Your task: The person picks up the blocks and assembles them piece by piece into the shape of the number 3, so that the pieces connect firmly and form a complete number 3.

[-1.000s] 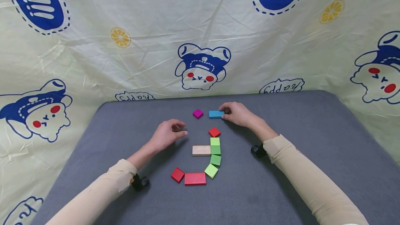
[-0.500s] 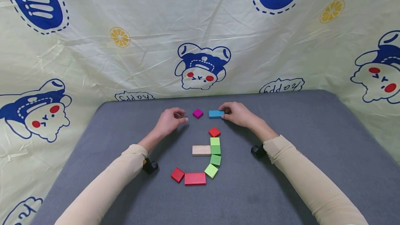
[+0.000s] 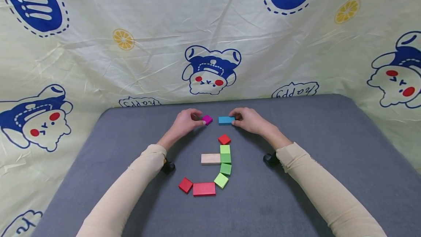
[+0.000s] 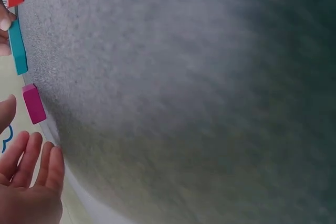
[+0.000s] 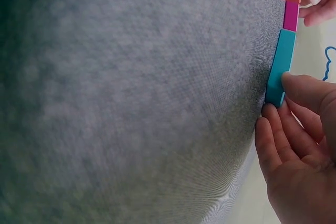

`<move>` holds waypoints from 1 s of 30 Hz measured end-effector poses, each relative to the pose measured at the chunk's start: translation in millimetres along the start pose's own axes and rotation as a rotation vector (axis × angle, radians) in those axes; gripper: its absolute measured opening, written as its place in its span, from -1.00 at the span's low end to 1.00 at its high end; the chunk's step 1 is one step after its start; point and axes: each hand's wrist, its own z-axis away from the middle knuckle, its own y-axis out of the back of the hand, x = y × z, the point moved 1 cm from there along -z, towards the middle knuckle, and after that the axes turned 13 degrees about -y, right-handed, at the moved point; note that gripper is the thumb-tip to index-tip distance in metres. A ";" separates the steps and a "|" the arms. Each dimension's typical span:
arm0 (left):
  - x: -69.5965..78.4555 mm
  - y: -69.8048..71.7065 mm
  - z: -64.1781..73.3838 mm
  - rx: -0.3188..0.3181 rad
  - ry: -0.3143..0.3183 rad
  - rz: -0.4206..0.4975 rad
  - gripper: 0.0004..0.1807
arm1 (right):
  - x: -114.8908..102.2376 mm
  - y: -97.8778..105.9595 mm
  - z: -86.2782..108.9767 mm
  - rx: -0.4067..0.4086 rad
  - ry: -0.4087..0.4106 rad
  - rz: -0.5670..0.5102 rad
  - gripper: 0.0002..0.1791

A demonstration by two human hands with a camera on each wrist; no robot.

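My right hand (image 3: 248,119) pinches the right end of a blue rectangular block (image 3: 225,120) between thumb and fingers; the right wrist view shows the thumb on the face of the blue block (image 5: 281,61). My left hand (image 3: 186,121) is at the left of a small magenta block (image 3: 207,120), thumb and fingers spread apart. In the left wrist view a gap shows between the left hand (image 4: 31,182) and the magenta block (image 4: 34,104). A short space separates the magenta block from the blue one, and both lie on the grey table.
Nearer to me, a curved row of blocks runs from a red block (image 3: 224,139) through several green blocks (image 3: 225,158) to a red rectangle (image 3: 204,189) and another red block (image 3: 185,185). A plain wooden block (image 3: 211,159) juts left from the row. A patterned cloth (image 3: 158,68) hangs behind the table (image 3: 279,200).
My left hand has moved away from me and to the right, up beside the magenta block. My right hand stays at the blue block, and the blocks keep their arrangement.
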 end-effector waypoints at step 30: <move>6.7 -10.8 -8.2 -0.029 -0.016 -0.093 -0.64 | -0.2 2.9 -1.3 -0.026 -0.014 -0.006 -0.63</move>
